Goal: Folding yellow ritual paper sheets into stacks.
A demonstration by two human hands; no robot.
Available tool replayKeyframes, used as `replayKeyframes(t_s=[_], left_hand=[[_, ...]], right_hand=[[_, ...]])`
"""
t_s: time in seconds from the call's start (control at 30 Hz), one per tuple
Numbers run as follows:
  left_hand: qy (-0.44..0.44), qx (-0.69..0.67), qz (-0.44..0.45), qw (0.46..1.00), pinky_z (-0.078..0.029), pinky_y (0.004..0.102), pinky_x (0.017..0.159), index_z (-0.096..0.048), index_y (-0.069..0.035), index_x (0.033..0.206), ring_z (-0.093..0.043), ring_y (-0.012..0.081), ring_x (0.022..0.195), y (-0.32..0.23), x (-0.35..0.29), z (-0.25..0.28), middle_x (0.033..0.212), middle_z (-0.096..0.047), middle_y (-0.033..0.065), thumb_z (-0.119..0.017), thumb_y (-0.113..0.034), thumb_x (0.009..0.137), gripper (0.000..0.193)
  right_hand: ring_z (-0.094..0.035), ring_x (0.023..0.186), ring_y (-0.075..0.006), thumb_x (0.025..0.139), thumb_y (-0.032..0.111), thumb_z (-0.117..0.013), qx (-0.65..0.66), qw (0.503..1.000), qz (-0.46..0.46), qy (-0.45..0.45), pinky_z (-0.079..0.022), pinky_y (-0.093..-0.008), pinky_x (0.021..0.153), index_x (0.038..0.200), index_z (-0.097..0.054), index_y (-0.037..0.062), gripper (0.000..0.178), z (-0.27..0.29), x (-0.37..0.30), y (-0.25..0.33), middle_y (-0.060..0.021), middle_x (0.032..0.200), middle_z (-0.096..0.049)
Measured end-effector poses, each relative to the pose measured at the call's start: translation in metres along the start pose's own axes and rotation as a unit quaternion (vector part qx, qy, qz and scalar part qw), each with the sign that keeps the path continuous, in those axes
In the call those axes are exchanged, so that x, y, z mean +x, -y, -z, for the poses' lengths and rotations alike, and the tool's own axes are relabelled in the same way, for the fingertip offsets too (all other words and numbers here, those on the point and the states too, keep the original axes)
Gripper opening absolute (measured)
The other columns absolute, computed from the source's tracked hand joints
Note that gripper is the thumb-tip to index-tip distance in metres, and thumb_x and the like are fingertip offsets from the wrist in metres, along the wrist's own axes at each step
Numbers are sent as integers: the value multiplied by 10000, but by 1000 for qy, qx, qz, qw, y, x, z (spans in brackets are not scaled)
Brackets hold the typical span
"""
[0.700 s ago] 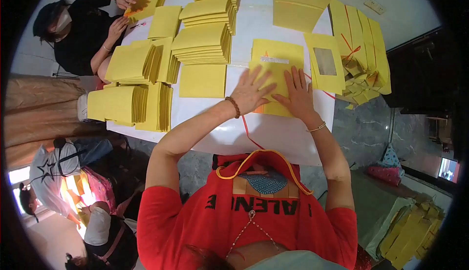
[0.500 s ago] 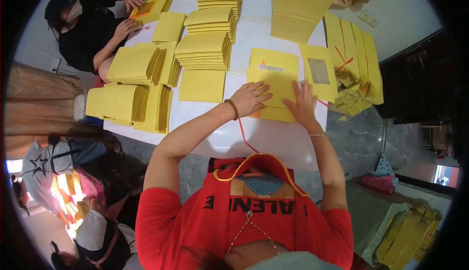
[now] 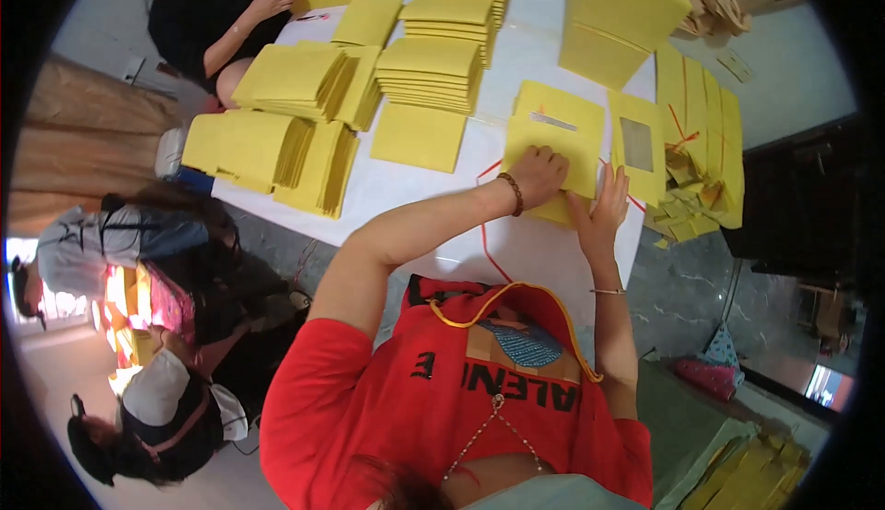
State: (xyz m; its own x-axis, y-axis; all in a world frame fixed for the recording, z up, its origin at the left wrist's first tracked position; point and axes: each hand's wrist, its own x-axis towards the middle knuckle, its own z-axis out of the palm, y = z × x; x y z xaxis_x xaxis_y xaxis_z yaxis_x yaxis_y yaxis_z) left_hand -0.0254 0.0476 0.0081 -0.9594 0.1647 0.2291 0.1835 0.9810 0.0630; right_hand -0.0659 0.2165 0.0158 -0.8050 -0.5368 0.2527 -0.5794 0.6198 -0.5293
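Yellow folded paper packet (image 3: 581, 155) lies flat on the white-covered counter (image 3: 415, 204), under the left hand and left of the right. Squared roughly to the body, which puts its near edge within easy reach of both.

Left hand (image 3: 540, 171): fingers curled, knuckles up, on the packet's near half. Reads as a weight holding the paper down; whether anything is pinched beneath, cannot tell. Right hand (image 3: 601, 204): thumb spread from the fingers, thumb at the packet's near right corner, fingers lying along its right side, probably as a guide for the edge.

Red cord (image 3: 484, 226) runs left of the left hand and down toward the body; its slack suggests nothing pulls on it.

Just right of the right hand, windowed yellow sheet (image 3: 638, 146), grey panel upward; contact with the fingertips unclear. Left of the left hand, single flat packet (image 3: 418, 137); beyond it, stacked yellow packets (image 3: 429, 74), staggered, perhaps for easy counting. Ahead of both hands, tall yellow pile (image 3: 604, 44), out of the way of the forearms.
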Motion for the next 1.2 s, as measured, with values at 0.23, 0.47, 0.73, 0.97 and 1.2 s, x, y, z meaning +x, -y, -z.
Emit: replayKeyframes(t_s=[0.23,0.47,0.73,0.97,1.2], left_hand=[[-213,-141,69,964,-462,355,685,-580,-124,1141,-575,221,833,60,-49,35,935,-625,29,-583,-99,715,426],[-99,29,89,991,-396,380,836,-535,-144,1214,-520,235,1004,143,-158,35,1104,-581,61,-650,-78,668,562],[-40,74,115,990,-347,397,894,-495,-200,1257,-461,246,1094,150,-170,5,1188,-513,72,-671,-106,669,621],[-15,56,169,984,-343,410,896,-479,-204,1272,-453,246,1097,144,-168,13,1208,-490,81,-675,-112,669,640],[-2,47,162,986,-317,461,939,-433,-232,1323,-402,285,1168,146,-173,0,1297,-428,115,-592,-330,816,540]], right_hand=[[-135,1365,-394,771,192,-697,224,974,32,-13,-168,-423,1096,1422,-123,-3,890,0,-8,8,-257,1475,-94],[-190,1339,-424,783,203,-680,101,987,109,63,-237,-452,1062,1390,-246,13,771,-8,5,1,-290,1435,-196],[-196,1351,-373,803,237,-665,73,989,77,105,-232,-456,1070,1255,-512,72,505,-23,-2,-12,-191,1441,-273],[-154,1366,-348,801,221,-666,90,988,46,113,-204,-441,1085,1254,-516,73,499,-22,-4,-9,-161,1462,-239],[-152,1369,-336,796,216,-669,112,986,29,116,-200,-436,1087,1252,-521,76,500,-23,-3,-10,-154,1464,-242]])
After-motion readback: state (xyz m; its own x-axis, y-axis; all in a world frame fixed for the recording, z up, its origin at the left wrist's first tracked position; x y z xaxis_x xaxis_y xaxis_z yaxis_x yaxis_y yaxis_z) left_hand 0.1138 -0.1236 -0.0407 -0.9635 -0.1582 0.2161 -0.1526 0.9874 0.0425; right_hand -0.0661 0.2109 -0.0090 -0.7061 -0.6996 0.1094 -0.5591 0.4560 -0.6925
